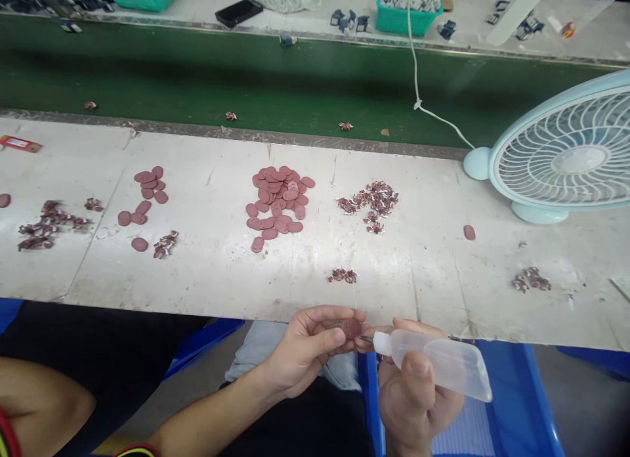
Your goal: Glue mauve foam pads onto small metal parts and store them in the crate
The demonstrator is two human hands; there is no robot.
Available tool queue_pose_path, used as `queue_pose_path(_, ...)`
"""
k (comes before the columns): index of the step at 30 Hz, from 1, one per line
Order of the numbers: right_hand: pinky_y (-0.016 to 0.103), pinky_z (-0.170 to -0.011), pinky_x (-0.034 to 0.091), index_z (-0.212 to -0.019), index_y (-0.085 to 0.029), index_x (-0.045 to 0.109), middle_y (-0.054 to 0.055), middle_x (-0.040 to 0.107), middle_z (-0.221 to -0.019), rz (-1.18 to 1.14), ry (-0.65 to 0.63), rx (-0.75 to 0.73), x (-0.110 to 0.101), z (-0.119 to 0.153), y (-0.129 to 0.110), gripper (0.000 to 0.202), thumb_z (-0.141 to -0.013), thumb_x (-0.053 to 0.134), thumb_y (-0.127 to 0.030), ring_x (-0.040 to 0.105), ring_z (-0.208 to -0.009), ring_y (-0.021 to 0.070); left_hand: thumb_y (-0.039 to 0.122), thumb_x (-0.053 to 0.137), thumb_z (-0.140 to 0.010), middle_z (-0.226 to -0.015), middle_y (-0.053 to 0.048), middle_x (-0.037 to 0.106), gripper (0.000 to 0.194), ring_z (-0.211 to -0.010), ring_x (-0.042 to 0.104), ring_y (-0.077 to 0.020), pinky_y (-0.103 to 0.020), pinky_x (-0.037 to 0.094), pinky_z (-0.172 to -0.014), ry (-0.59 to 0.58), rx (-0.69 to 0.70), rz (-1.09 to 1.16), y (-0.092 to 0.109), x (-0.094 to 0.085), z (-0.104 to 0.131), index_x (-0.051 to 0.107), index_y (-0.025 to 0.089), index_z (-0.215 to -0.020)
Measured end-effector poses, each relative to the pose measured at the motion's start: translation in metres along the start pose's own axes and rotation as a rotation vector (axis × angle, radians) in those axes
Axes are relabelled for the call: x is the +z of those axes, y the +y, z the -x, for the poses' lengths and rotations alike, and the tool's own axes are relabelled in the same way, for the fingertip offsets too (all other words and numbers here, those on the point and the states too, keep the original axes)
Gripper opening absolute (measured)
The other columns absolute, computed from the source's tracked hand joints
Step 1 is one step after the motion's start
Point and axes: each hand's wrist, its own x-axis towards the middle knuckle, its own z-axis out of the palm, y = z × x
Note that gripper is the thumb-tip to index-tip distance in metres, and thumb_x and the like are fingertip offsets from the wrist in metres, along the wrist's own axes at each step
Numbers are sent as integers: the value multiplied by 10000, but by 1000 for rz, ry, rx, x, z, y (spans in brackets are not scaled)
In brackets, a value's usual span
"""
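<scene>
Pinched in my left hand [310, 345] is a reddish-brown oval disc [352, 327], held just off the table's front edge. My right hand [416, 391] grips a translucent squeeze bottle [443, 362] with a white cap. The bottle lies tilted, its thin dark nozzle pointing left and reaching the disc's edge; whether it touches I cannot tell. On the table ahead is a heap of similar oval discs [280, 197]. To its right sits a pile of small brown-and-white pieces [377, 201], and a few more such pieces [343, 275] lie closer to my hands.
A light blue fan [575, 155] stands at the right, its white cord [416, 76] running up past the green channel [295, 83]. Teal baskets [406, 17] and a black phone [239, 12] rest on the far shelf. Another person's arm [39, 404] is at lower left.
</scene>
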Motion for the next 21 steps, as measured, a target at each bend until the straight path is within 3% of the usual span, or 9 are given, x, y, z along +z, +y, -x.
queue_pose_path(3,517,-588,543,-1011,-304,687,36,702,-749,126,96,-183,9,-3,-9,220,-847,633,-439,671,-641,300,195,811,-772,-1126,-90,773,240,-858,753,-182,-277,585,-832,-4,-2,-1,0,1,1,784,179,-1010)
queue_pose_path(11,486,-555,560,-987,-296,689,5,669,-660,106,94,-186,17,0,-15,187,-847,640,-409,654,-564,270,175,797,-787,-1124,-74,775,231,-895,750,-170,-253,583,-839,-13,-2,3,-1,0,1,779,184,-1017)
queue_pose_path(15,312,-429,541,-944,-224,680,-3,629,-629,-296,4,98,0,-23,-25,260,-845,625,-458,634,-529,188,142,763,-815,-1159,-79,762,211,-1051,725,-209,-222,567,-834,-33,24,6,2,-1,1,774,187,-1020)
queue_pose_path(18,179,-402,522,-1111,-188,610,9,617,-734,-782,-105,387,-27,-67,-19,330,-867,585,-408,636,-627,133,131,749,-826,-1173,-87,756,200,-1086,715,-226,-217,562,-833,-35,37,10,6,-1,1,770,189,-1016)
queue_pose_path(21,165,-425,546,-1229,-193,479,-10,554,-746,-1300,-275,641,-55,-115,2,358,-893,526,-307,624,-646,121,134,733,-841,-1164,-93,757,186,-1080,717,-218,-216,560,-838,-38,42,22,10,-2,0,765,183,-1018)
